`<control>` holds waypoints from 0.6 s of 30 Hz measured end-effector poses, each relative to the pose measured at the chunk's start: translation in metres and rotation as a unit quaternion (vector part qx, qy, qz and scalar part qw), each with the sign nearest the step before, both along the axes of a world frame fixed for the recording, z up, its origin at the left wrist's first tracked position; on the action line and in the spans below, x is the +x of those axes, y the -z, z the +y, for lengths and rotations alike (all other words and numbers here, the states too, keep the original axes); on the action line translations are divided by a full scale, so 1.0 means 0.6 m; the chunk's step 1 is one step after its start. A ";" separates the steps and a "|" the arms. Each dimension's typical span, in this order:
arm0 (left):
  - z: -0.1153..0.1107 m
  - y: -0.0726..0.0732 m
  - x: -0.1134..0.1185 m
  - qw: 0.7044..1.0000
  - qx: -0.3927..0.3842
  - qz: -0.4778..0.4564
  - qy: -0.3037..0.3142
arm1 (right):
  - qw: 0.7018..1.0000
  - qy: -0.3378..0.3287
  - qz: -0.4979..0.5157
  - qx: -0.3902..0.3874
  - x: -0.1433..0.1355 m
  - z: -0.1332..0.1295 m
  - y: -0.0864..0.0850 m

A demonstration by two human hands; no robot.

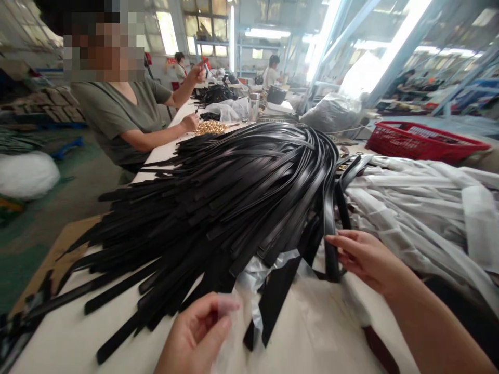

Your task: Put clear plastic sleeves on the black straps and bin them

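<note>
My right hand (364, 257) is closed around the edge of a black leather strap (330, 213) that hangs in a bend at the right of a big heap. Between the thumb and fingers of my left hand (197, 332) is a strip of clear plastic film (226, 306), low in the middle of the view. Right in front of me, the heap of black straps (234, 192) spreads across the table, its loose ends fanned to the left. A crumpled piece of clear plastic (253, 275) lies over some strap ends between my hands.
White-wrapped strips (409, 208) are piled at the right, with a red basket (424, 140) behind them. A co-worker (125, 109) stands at the far left side of the table (74, 332), beside small gold-coloured parts (210, 128). A dark brown strip end (380, 348) lies near my right forearm.
</note>
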State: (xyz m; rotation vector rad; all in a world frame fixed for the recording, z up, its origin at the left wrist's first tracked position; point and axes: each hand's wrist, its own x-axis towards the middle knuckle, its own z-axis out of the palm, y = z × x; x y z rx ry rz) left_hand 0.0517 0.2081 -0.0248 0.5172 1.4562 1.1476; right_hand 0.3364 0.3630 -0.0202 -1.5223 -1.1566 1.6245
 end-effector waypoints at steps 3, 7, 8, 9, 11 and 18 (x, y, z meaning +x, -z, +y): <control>-0.003 -0.008 0.001 0.999 -0.019 -0.005 0.036 | 0.950 -0.149 0.247 -0.121 -0.039 -0.058 -0.018; -0.002 -0.027 0.005 0.996 0.042 0.021 0.080 | 0.912 -0.354 0.199 -0.064 -0.103 -0.139 -0.021; -0.002 -0.031 0.006 0.994 0.056 0.030 0.088 | 0.917 -0.366 0.158 -0.010 -0.114 -0.150 -0.020; -0.001 -0.033 0.007 0.993 0.067 0.039 0.087 | 0.921 -0.363 0.137 0.032 -0.121 -0.155 -0.020; -0.002 -0.031 0.008 0.993 0.084 0.051 0.064 | 0.918 -0.349 0.182 0.040 -0.126 -0.153 -0.017; -0.005 0.003 0.004 0.988 0.100 0.094 0.076 | 0.925 -0.104 0.353 0.095 -0.113 -0.119 -0.007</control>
